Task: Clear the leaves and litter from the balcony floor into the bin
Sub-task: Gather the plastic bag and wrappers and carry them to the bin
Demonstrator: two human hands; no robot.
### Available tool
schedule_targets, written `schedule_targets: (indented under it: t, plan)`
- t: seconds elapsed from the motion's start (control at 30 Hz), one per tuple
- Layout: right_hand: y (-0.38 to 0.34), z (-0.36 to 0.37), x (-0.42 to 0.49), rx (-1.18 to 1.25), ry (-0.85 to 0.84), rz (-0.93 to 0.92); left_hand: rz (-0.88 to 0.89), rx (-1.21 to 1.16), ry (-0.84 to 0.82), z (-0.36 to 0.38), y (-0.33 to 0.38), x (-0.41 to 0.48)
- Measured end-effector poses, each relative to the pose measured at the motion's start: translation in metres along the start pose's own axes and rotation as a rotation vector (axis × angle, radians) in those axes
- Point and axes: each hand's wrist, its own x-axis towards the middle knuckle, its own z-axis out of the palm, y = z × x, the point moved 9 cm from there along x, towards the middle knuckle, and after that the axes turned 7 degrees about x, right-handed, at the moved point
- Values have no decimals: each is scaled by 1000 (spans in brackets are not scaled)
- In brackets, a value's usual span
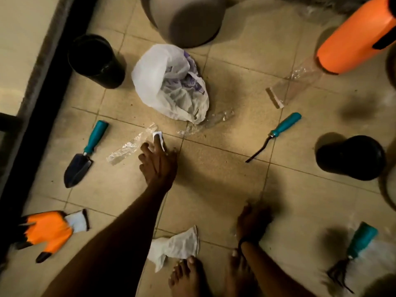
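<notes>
While the left hand (pixel 158 162) was stretched down to the tiled floor (pixel 216 181), its grip was held apart: the fingers (pixel 144 147) were spread and the forefinger was laid on a small white paper scrap (pixel 159 135). A clear plastic wrapper (pixel 128 146) was seen just beside this hand, on its left. A white plastic bag (pixel 169 82) was lying open a little beyond the scrap, and a second piece of clear plastic (pixel 206 123) was touching its near edge. A black container (pixel 96 61) was standing upright to the left of the bag, and a grey pot (pixel 188 20) behind it. More clear wrapping with a pale card strip (pixel 274 97) was lying to the right, near an orange bottle (pixel 353 35). A crumpled white paper (pixel 177 245) was lying against the toes of one bare foot (pixel 186 275). The right hand (pixel 252 219) was held low above the floor, but it was dark and blurred, so it could not be told whether its grip was apart or together. A trowel (pixel 83 159), a weeding tool (pixel 276 136), a hand rake (pixel 351 254), an orange glove (pixel 49 230) and a second black pot (pixel 351 157) were spread around.
</notes>
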Motion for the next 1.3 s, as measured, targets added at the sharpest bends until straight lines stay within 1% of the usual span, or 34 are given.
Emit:
schedule_targets:
  t: [0.07,0.1,0.17,0.2,0.23,0.3,0.37,0.47,0.53,0.57,0.63,0.67,0.77,0.83,0.97,1.03,1.1,1.17,1.2,1.23,1.3]
  plan:
    - [-6,2,-6,83,5,-121,45,32,-26,11,-1,7]
    - [-16,5,-7,110,-40,-172,61,15,-35,15,-3,8]
    - [-42,10,-9,129,-112,-288,91,-115,-71,22,-6,4]
    - [-58,12,-6,131,-121,-343,121,-154,-75,25,-5,0]
    - [-77,13,0,145,-116,-394,155,-154,-52,24,-4,-4]
    - [-118,20,20,222,-126,-428,171,-108,64,14,-7,-9]
    - [-162,29,45,316,-119,-437,89,-61,172,-3,-15,-6]
    - [-228,40,73,428,-97,-471,-48,31,247,-21,-32,6]
    - [-262,59,85,382,-138,-496,-119,82,278,-28,-47,19]
    - [-270,72,89,326,-171,-485,-137,67,278,-28,-54,27]
    - [-270,90,90,190,-172,-525,-153,-9,269,-21,-66,41]
    - [-267,93,86,151,-128,-577,-153,-28,266,-16,-68,47]
    - [-257,89,76,165,41,-683,-162,-66,296,-7,-67,48]
    - [-253,88,73,176,77,-701,-175,-153,282,-1,-60,41]
    - [-242,83,76,203,42,-713,-170,-371,260,3,-41,36]
    - [-233,75,75,204,-8,-710,-196,-478,269,-4,-30,40]
    - [-223,70,70,204,-64,-698,-178,-544,305,-18,-14,46]
    - [-208,64,64,238,-122,-651,-162,-557,330,-34,6,54]
    - [-199,62,59,258,-145,-635,-131,-525,344,-42,17,59]
    - [-190,61,53,270,-164,-625,-73,-447,344,-47,31,65]
    - [-169,60,38,255,-204,-609,68,-314,259,-41,62,74]
